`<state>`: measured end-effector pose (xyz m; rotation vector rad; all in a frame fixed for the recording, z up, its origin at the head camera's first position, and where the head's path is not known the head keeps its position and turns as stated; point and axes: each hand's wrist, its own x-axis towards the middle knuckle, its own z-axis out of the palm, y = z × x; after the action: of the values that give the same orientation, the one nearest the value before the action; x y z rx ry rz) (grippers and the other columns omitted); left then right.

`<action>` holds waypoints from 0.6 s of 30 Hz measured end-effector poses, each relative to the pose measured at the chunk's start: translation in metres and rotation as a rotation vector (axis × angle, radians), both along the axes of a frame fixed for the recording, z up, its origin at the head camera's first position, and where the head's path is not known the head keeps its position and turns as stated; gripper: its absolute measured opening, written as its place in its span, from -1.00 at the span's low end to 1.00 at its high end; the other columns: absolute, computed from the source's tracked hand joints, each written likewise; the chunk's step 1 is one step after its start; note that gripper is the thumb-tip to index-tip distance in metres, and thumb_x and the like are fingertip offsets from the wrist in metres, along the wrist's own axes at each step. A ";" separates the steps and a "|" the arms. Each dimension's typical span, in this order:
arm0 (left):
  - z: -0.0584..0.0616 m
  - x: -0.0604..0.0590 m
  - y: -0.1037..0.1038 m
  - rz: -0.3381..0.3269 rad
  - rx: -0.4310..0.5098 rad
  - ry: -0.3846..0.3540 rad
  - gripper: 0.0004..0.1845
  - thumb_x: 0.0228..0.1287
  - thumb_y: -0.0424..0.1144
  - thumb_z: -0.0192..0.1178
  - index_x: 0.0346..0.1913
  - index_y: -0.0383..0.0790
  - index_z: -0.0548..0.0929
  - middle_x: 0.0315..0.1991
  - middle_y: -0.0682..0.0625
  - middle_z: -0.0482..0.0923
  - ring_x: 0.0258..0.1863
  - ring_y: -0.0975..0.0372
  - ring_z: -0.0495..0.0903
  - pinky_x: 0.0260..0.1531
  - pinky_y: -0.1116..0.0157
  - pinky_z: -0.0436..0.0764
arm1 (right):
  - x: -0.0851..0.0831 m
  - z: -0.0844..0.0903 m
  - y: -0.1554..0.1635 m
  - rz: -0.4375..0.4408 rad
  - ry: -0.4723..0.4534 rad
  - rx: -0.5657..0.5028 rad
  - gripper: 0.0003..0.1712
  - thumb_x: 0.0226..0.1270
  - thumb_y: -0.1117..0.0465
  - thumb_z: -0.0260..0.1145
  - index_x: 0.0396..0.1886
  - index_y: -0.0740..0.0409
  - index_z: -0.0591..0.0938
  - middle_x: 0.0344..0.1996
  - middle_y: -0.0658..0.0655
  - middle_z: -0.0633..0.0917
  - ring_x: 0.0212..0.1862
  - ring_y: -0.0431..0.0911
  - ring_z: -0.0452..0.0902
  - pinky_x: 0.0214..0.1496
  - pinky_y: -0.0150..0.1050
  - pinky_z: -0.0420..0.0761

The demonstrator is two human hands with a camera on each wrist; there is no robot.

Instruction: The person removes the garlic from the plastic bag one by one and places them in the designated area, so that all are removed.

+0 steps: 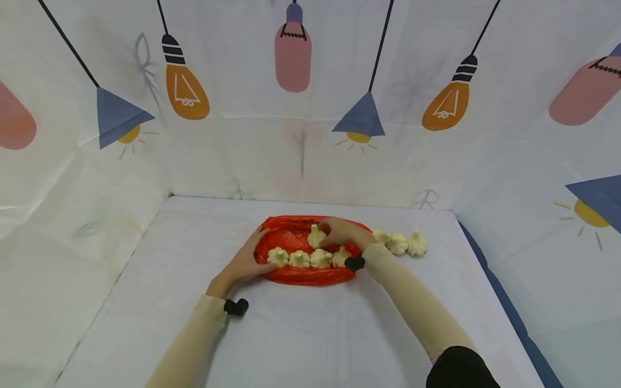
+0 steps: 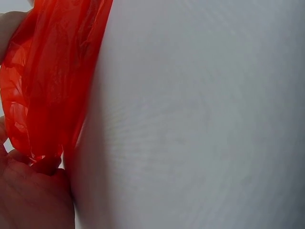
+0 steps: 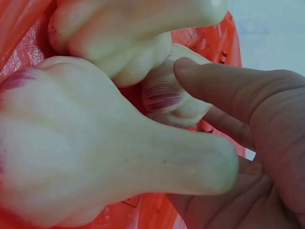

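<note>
A red plastic bag (image 1: 287, 228) lies flat on the white table. A row of several garlic bulbs (image 1: 299, 259) sits along its near side. My right hand (image 1: 326, 237) curls its fingers round another garlic bulb (image 1: 315, 237) just behind that row. In the right wrist view a large garlic bulb (image 3: 95, 157) fills the frame, with my fingers (image 3: 248, 95) against a smaller one (image 3: 167, 95). My left hand (image 1: 262, 252) grips the bag's left edge, and the left wrist view shows the red bag (image 2: 47, 81) bunched against my left hand (image 2: 28, 195).
Three more garlic bulbs (image 1: 399, 243) lie on the table (image 1: 310, 334) just right of the bag. White walls printed with lamps (image 1: 186, 91) close in the back and both sides. A blue strip (image 1: 509, 307) runs along the table's right edge.
</note>
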<state>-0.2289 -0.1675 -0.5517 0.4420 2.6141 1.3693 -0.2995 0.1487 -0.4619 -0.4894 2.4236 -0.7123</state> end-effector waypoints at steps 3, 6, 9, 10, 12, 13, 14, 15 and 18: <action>0.000 0.000 0.000 0.000 0.000 -0.009 0.18 0.04 0.21 0.53 0.64 0.05 0.09 0.71 -0.07 -0.22 0.65 -0.15 -0.06 0.49 -0.32 0.16 | -0.002 -0.004 -0.001 0.017 0.024 0.006 -0.29 0.37 0.08 0.45 0.45 0.17 0.46 0.38 0.22 0.53 0.32 0.09 0.49 0.34 0.02 0.56; 0.001 -0.001 0.000 -0.002 0.000 -0.012 0.18 0.03 0.21 0.53 0.64 0.05 0.09 0.71 -0.06 -0.21 0.64 -0.15 -0.05 0.48 -0.32 0.17 | -0.003 -0.007 -0.002 0.015 0.033 -0.002 -0.30 0.36 0.05 0.46 0.42 0.15 0.50 0.31 0.20 0.58 0.29 0.10 0.52 0.31 0.01 0.58; 0.001 -0.001 0.000 -0.004 -0.001 -0.014 0.18 0.03 0.21 0.54 0.64 0.05 0.09 0.71 -0.05 -0.21 0.64 -0.15 -0.04 0.48 -0.32 0.17 | -0.001 -0.008 -0.001 -0.010 0.029 -0.023 -0.34 0.34 0.05 0.46 0.39 0.10 0.52 0.31 0.18 0.58 0.29 0.09 0.51 0.30 0.03 0.58; 0.001 0.000 0.000 -0.002 -0.001 -0.017 0.17 0.03 0.21 0.54 0.64 0.06 0.10 0.71 -0.04 -0.20 0.65 -0.14 -0.04 0.48 -0.31 0.17 | 0.000 -0.008 0.000 -0.018 0.032 -0.029 -0.35 0.33 0.05 0.46 0.38 0.09 0.53 0.31 0.17 0.58 0.28 0.08 0.52 0.29 0.03 0.59; 0.001 0.000 0.000 -0.006 0.001 -0.015 0.18 0.03 0.21 0.54 0.64 0.06 0.10 0.71 -0.04 -0.21 0.64 -0.15 -0.04 0.48 -0.32 0.17 | 0.001 -0.007 0.001 -0.036 0.036 -0.039 -0.37 0.32 0.05 0.46 0.35 0.06 0.54 0.30 0.15 0.58 0.24 0.06 0.53 0.26 0.03 0.59; 0.001 0.000 0.000 -0.005 0.000 -0.019 0.18 0.03 0.21 0.54 0.64 0.07 0.10 0.71 -0.03 -0.21 0.65 -0.14 -0.04 0.48 -0.31 0.17 | 0.001 -0.007 0.002 -0.043 0.040 -0.045 -0.39 0.32 0.06 0.46 0.33 0.06 0.55 0.28 0.15 0.59 0.21 0.06 0.53 0.25 0.03 0.60; 0.001 0.000 0.000 -0.007 0.000 -0.018 0.18 0.03 0.21 0.54 0.64 0.07 0.10 0.71 -0.03 -0.21 0.65 -0.14 -0.05 0.48 -0.31 0.17 | 0.002 -0.007 0.003 -0.047 0.043 -0.053 -0.40 0.32 0.06 0.46 0.32 0.06 0.55 0.27 0.15 0.60 0.19 0.05 0.54 0.24 0.02 0.60; 0.001 -0.001 0.000 -0.009 -0.001 -0.018 0.18 0.03 0.21 0.55 0.64 0.07 0.09 0.71 -0.04 -0.21 0.65 -0.14 -0.05 0.49 -0.31 0.17 | 0.002 -0.007 0.003 -0.051 0.046 -0.059 -0.41 0.32 0.07 0.45 0.32 0.06 0.56 0.26 0.14 0.60 0.17 0.04 0.54 0.23 0.02 0.60; 0.002 -0.001 0.000 -0.008 0.004 -0.014 0.18 0.02 0.20 0.55 0.64 0.06 0.10 0.71 -0.05 -0.21 0.64 -0.14 -0.04 0.48 -0.31 0.17 | 0.003 -0.006 0.005 -0.060 0.054 -0.078 -0.43 0.32 0.07 0.44 0.30 0.04 0.58 0.26 0.12 0.61 0.14 0.01 0.53 0.21 -0.01 0.60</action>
<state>-0.2300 -0.1675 -0.5496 0.4412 2.5956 1.3703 -0.2962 0.1535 -0.4678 -0.4736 2.4774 -0.8321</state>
